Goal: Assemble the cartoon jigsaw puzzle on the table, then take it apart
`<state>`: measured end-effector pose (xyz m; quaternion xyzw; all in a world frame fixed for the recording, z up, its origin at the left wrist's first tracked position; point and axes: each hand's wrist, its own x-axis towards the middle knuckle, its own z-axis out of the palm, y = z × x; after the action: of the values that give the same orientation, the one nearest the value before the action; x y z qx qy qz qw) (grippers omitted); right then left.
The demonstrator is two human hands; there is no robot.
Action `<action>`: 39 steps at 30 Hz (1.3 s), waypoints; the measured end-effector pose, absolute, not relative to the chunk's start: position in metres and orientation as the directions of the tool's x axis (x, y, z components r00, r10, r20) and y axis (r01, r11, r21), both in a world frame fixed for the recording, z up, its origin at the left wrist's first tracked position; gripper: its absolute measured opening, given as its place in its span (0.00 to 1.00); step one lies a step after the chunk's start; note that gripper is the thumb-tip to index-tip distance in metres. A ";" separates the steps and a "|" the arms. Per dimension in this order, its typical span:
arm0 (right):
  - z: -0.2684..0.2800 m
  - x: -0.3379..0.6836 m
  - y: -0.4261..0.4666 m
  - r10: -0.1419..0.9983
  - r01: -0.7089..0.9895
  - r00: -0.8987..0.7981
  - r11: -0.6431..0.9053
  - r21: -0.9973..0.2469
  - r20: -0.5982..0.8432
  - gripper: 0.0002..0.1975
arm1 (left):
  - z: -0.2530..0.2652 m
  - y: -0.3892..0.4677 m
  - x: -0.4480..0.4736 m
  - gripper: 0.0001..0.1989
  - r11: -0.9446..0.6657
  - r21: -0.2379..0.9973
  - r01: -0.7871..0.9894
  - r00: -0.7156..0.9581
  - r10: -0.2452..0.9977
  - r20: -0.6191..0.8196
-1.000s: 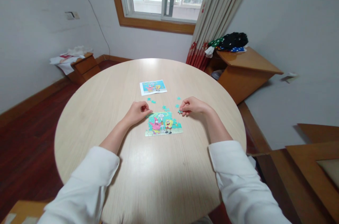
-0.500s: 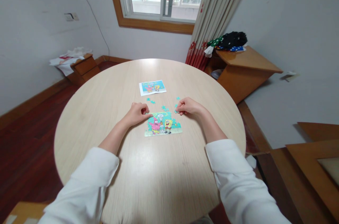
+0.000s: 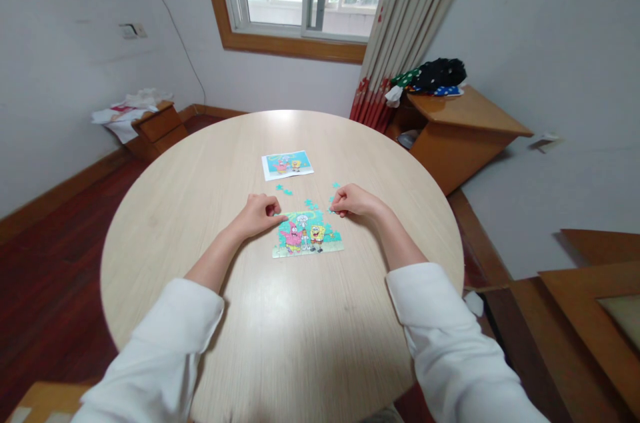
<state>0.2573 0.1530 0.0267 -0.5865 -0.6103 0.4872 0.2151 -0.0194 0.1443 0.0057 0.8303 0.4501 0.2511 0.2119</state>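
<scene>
A partly assembled jigsaw puzzle point(image 3: 294, 238) of cartoon figures on a turquoise ground lies flat on the table, its upper right edge uneven. My left hand point(image 3: 260, 214) rests at its upper left corner, fingers curled in and thumb pressed on the edge, with nothing seen in its grip. Just off the upper right corner, my right hand point(image 3: 354, 200) has thumb and fingertips pinched together at a turquoise puzzle piece point(image 3: 331, 210), mostly covered by the fingers. Loose turquoise pieces point(image 3: 310, 204) lie above the puzzle, and others point(image 3: 285, 190) sit farther left.
A printed picture point(image 3: 288, 164) of the same scene lies beyond the loose pieces. All this is on a round wooden table point(image 3: 280, 330). Past its edge stand a wooden cabinet point(image 3: 460, 143) with clothes on top, a small drawer unit point(image 3: 160, 130) and a curtain point(image 3: 395, 30) beside the window.
Both hands stay almost where they were. The right fingertips have shifted very slightly at the small piece; the puzzle and printed picture look the same.
</scene>
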 end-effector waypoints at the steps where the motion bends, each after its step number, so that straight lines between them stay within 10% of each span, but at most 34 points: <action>1: 0.026 0.257 0.153 0.925 0.503 -0.222 -0.163 -0.849 -0.308 0.11 | 0.006 0.144 -0.019 0.13 -0.506 0.576 0.642 0.470 0.853 0.226; 39: 0.022 0.261 0.152 0.900 0.524 -0.345 -0.050 -0.850 -0.266 0.05 | 0.009 0.142 -0.019 0.13 -0.492 0.593 0.638 0.461 0.860 0.218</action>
<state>0.2612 0.1521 0.0221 -0.5386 -0.6613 0.4847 0.1939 -0.0186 0.1423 0.0086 0.8258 0.4537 0.2527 0.2200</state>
